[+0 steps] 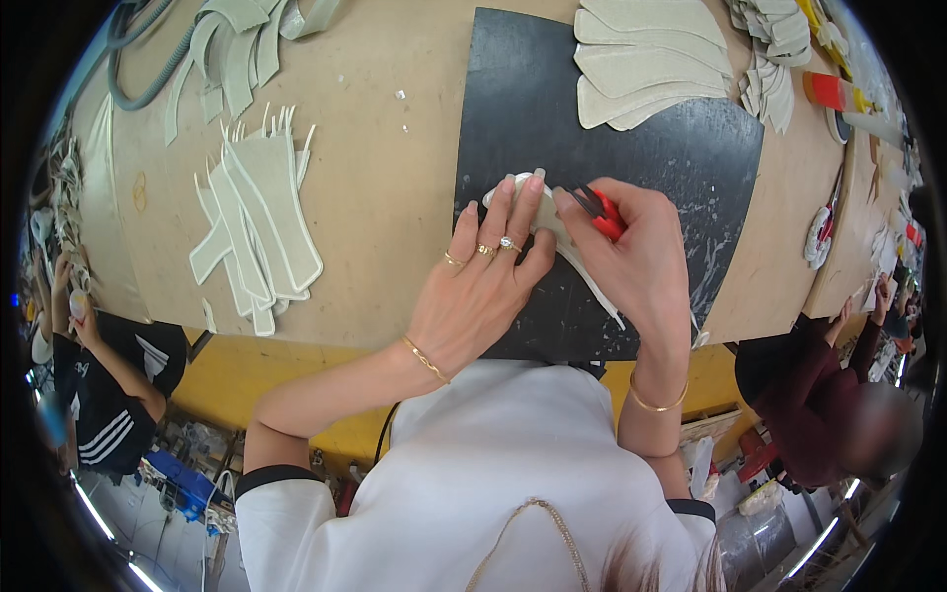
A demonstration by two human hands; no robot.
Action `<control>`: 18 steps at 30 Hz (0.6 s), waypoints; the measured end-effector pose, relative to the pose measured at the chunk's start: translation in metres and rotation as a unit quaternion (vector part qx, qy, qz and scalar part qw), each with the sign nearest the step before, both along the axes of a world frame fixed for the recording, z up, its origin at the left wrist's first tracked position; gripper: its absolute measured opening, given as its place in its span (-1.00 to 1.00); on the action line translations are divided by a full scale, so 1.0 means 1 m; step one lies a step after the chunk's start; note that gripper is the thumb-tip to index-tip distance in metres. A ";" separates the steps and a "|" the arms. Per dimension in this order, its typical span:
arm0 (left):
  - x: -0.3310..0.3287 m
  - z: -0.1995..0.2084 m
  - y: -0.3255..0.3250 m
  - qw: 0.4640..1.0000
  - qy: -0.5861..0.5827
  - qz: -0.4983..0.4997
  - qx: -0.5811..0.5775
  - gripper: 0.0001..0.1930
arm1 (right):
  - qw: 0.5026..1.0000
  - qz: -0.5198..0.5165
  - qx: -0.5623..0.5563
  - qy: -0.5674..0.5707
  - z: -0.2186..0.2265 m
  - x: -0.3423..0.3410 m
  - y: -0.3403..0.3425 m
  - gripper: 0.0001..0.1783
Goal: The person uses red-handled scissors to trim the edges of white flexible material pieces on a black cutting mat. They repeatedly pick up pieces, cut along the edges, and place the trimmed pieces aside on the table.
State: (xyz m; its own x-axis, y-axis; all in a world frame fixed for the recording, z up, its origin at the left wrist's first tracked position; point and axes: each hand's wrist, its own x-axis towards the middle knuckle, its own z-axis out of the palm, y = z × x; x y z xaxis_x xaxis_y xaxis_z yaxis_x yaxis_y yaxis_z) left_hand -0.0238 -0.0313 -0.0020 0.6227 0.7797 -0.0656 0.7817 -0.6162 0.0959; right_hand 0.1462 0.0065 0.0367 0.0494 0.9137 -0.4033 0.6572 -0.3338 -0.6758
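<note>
My left hand (478, 266) lies palm down on a beige fabric piece with a white edging (546, 213), its fingers stretched out near the rounded far end. The white edging runs from under my hands toward the near right and ends in a loose tail. In my closed right hand (641, 252) is a small red-and-black hand tool (609, 221), held close to the piece's right edge. My fingers hide its tip, so its exact kind does not show. A black mat (523, 109) lies under the piece and both hands.
Left of the mat is a pile of white-edged beige pieces (261, 217) with loose tails. Beige strips (237, 49) and a grey hose (158, 84) lie farther back. Stacked beige panels (651, 59) cover the mat's far right. Scissors (821, 232) lie right. Co-workers sit at both sides.
</note>
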 end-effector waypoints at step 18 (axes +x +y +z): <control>0.009 -0.004 0.001 0.993 -0.090 0.061 -0.036 -0.23 | 0.978 -0.128 -0.135 0.097 -0.006 0.053 -0.066 -0.77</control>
